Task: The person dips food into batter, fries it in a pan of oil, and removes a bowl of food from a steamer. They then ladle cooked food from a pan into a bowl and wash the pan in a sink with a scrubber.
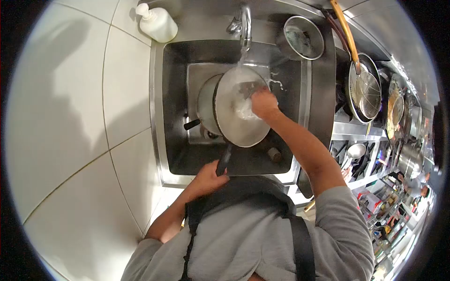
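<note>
A round frying pan (232,124) is tilted in the sink (180,157), its inside wet and whitish with suds. My left hand (209,178) is wrapped round its black handle (224,160) near the sink's front edge. Inside the pan, my right hand (265,103) is closed, its fingers partly hidden and blurred. A flat greyish piece (247,89) shows at those fingers; its kind is unclear. Water runs from the faucet (246,29) into the pan's far side. Behind and left of the pan sits a pot (205,105) with a black handle (191,124).
A white pump bottle (159,25) stands at the back left corner. On the right ledge is a round metal container (303,38). A small brownish object (274,154) lies in the sink. Further right are a wire skimmer (368,95), a ladle (356,151) and stove burners.
</note>
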`<state>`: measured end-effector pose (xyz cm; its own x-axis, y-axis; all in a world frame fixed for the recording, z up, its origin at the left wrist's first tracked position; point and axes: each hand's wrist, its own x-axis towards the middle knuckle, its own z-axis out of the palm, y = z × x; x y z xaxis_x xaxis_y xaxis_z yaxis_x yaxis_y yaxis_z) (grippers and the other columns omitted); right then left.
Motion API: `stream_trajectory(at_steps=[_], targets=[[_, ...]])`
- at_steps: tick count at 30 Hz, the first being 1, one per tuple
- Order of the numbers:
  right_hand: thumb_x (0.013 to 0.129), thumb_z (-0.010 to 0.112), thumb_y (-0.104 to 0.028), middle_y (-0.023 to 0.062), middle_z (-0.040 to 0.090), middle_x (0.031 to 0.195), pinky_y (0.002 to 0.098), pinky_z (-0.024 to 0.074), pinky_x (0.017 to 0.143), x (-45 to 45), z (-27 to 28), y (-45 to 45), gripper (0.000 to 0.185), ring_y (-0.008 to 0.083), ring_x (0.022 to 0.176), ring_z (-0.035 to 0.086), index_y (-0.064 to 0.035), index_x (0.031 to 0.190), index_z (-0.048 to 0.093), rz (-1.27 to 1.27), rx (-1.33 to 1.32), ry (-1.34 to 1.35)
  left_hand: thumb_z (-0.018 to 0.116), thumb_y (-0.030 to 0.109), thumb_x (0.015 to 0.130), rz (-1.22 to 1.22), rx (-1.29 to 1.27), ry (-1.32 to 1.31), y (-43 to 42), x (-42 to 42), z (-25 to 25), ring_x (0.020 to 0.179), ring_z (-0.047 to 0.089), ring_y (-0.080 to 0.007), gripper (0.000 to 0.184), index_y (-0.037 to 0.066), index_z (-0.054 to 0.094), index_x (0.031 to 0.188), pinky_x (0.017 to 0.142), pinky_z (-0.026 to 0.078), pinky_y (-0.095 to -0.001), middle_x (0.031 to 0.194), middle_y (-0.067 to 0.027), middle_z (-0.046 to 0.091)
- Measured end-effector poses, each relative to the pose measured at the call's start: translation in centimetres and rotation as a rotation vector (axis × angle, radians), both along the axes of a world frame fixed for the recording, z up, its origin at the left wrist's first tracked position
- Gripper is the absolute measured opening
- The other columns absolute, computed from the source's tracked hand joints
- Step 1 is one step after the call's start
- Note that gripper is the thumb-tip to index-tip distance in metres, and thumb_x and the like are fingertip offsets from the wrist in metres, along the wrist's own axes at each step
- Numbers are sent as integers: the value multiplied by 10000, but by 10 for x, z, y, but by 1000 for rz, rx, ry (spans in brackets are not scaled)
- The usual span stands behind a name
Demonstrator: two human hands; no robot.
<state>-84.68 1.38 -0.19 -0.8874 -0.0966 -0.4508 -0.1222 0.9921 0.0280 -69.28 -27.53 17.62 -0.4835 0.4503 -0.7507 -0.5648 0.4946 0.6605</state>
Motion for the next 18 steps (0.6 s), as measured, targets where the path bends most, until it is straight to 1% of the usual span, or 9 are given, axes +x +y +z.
stream_trajectory(at_steps=[3,4,6,9,12,13,15,16,18], targets=[[796,667,-162,212,665,1224,459,546,995,-6,33,-12,339,409,1151,625,-134,1117,774,-172,-352,189,716,174,798,-18,42,27,0,-4,-5,798,596,-187,234,47,578,939,759,493,-343,842,-74,613],[812,672,-157,236,680,1161,477,528,980,-9,21,-24,321,404,1089,646,-117,1117,767,-279,-560,337,716,175,798,-30,58,34,1,-4,-5,804,595,-187,235,46,577,939,763,495,-344,846,-77,615],[811,682,-153,234,685,1134,477,522,973,-7,56,-57,333,408,1082,642,-108,1131,761,-350,-738,259,719,174,800,-34,64,71,1,-5,-6,825,597,-183,238,46,574,937,776,498,-343,861,-77,619],[815,694,-146,214,687,1137,474,524,962,13,64,-62,311,416,1075,643,-97,1115,759,37,-843,-144,725,173,804,30,71,69,0,-5,-10,844,596,-178,240,45,569,933,785,500,-343,873,-71,617],[835,640,-136,235,700,1055,506,540,928,28,82,-43,268,421,1019,679,-91,1065,770,107,-908,-355,726,170,810,72,98,63,-5,0,-9,854,596,-178,243,44,565,941,790,499,-341,879,-66,614],[841,640,-137,238,699,1061,505,541,928,28,79,-46,265,420,1025,679,-92,1071,763,105,-863,-308,725,168,812,66,116,69,-5,0,-7,856,597,-179,245,43,563,946,792,499,-339,882,-65,614],[853,640,-139,243,697,1073,505,543,929,17,70,-52,258,419,1038,677,-93,1081,751,103,-769,-208,725,164,814,55,122,-13,-2,-3,-4,865,600,-175,252,42,565,966,800,497,-333,883,-61,613],[858,646,-145,247,694,1087,506,543,931,7,60,-55,264,420,1040,677,-92,1100,738,-9,-702,-85,724,162,816,48,126,-54,0,-4,-4,869,601,-174,256,41,566,977,804,496,-330,884,-58,613],[868,657,-156,256,687,1116,508,544,936,-18,34,-58,283,422,1044,676,-92,1138,714,-230,-562,154,721,153,820,3,102,4,-2,-1,-9,879,607,-168,261,43,571,1004,816,498,-329,892,-59,618]])
